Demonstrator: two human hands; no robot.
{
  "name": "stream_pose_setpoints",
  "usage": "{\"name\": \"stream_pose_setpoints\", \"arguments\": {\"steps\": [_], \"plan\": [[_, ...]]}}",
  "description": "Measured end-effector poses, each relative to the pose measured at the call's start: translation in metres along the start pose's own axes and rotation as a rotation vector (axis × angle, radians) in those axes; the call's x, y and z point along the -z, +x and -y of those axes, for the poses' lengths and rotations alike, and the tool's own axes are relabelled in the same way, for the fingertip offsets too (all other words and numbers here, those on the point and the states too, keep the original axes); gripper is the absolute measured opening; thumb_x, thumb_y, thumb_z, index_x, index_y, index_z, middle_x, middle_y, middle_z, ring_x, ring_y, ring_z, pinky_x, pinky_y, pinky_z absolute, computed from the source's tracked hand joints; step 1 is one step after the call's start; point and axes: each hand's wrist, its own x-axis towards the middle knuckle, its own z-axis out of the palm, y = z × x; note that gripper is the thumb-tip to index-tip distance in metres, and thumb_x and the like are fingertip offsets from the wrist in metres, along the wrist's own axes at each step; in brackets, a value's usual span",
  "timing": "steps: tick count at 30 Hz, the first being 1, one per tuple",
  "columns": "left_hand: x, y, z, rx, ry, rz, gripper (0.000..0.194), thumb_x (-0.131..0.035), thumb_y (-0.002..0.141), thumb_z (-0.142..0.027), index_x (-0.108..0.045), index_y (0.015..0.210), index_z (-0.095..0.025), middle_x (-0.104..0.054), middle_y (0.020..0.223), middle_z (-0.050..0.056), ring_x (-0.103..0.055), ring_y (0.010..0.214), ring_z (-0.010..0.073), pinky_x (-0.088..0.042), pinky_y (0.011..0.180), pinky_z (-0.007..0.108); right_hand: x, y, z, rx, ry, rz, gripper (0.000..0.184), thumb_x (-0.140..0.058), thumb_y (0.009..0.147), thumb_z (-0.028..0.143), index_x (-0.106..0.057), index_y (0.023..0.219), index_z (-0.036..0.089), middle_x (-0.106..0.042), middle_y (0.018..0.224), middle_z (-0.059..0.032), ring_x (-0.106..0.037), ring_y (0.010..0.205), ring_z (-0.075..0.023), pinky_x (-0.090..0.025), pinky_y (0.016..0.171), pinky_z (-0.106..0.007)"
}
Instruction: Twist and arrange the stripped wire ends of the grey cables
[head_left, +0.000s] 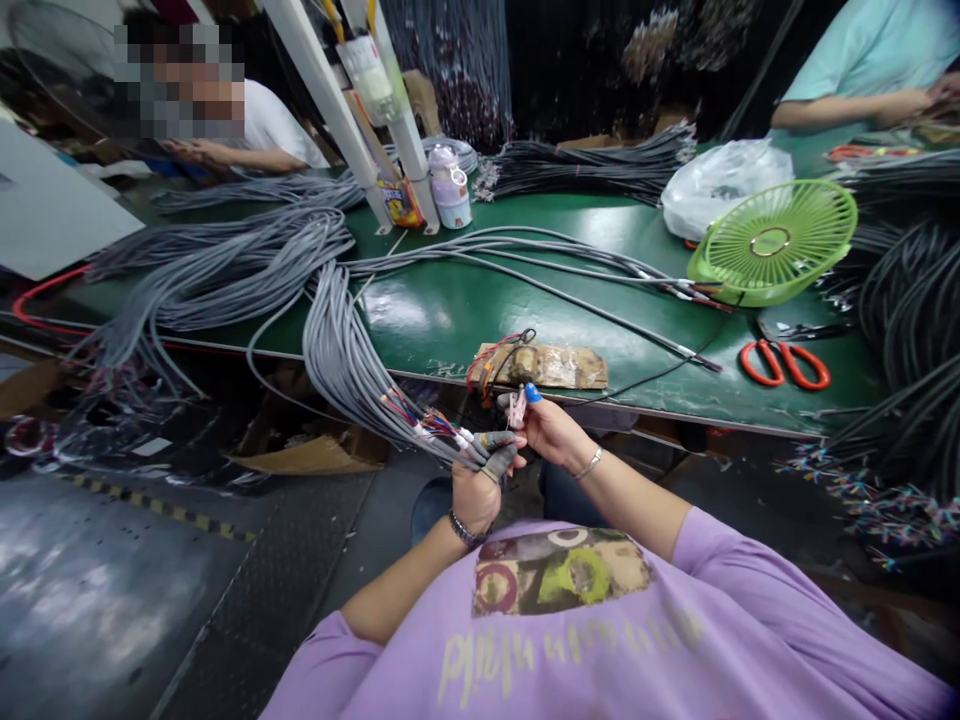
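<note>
My left hand (478, 490), with grey covers on its fingers, is closed around the end of a bundle of grey cables (337, 350). Stripped ends with thin coloured wires (442, 425) stick out just beside those fingers. My right hand (556, 436) has a blue cover on one fingertip and pinches a small pale pink piece (517, 408), too small to name surely. Both hands meet in front of the table's near edge. Right behind them, a wooden board (570, 367) with a lump and red and black wires on it lies at that edge.
Orange-handled scissors (784, 362) and a green fan (772, 243) are on the green table (420, 310) at right. A plastic bag (724, 185), a bottle (450, 190) and loose cables (540, 240) lie farther back. Two people sit across, one at left, one at right.
</note>
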Motion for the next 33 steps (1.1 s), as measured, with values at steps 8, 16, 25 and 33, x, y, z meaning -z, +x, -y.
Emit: {"name": "stream_pose_setpoints", "arguments": {"steps": [8, 16, 25, 33], "plan": [[-0.003, 0.002, 0.004, 0.058, -0.005, 0.028, 0.017, -0.076, 0.064, -0.024, -0.068, 0.078, -0.017, -0.073, 0.073, 0.004, -0.063, 0.052, 0.0121, -0.039, 0.046, 0.019, -0.004, 0.004, -0.003, 0.033, 0.101, -0.086, 0.034, -0.065, 0.077, 0.047, -0.066, 0.078, 0.013, -0.061, 0.062, -0.0022, -0.049, 0.052, -0.01, -0.041, 0.047, -0.021], [0.006, -0.005, 0.003, 0.114, 0.0, 0.01, 0.02, -0.077, 0.063, -0.025, -0.067, 0.077, -0.015, -0.073, 0.073, 0.005, -0.063, 0.051, 0.0117, -0.038, 0.044, 0.019, 0.01, -0.011, -0.006, -0.111, 0.12, -0.07, 0.044, -0.053, 0.082, 0.058, -0.063, 0.078, 0.015, -0.061, 0.067, -0.0026, -0.052, 0.054, -0.0095, -0.044, 0.048, -0.021], [0.037, -0.004, 0.021, 0.25, 0.027, 0.001, 0.033, -0.075, 0.066, -0.038, -0.071, 0.086, -0.013, -0.074, 0.083, 0.011, -0.069, 0.076, 0.0213, -0.051, 0.062, 0.027, 0.031, -0.032, -0.012, -0.062, -0.1, -0.168, 0.027, -0.074, 0.068, 0.04, -0.062, 0.075, 0.017, -0.062, 0.07, 0.0005, -0.05, 0.055, -0.0065, -0.043, 0.052, -0.02], [0.05, -0.011, 0.018, 0.328, 0.144, 0.163, 0.032, -0.068, 0.073, -0.039, -0.068, 0.09, -0.012, -0.073, 0.081, 0.011, -0.065, 0.057, 0.0143, -0.037, 0.045, 0.02, 0.022, -0.05, -0.018, 0.109, -0.618, -0.076, 0.03, -0.068, 0.073, 0.042, -0.067, 0.087, 0.015, -0.063, 0.074, -0.0027, -0.051, 0.062, -0.0105, -0.041, 0.057, -0.024]]}}
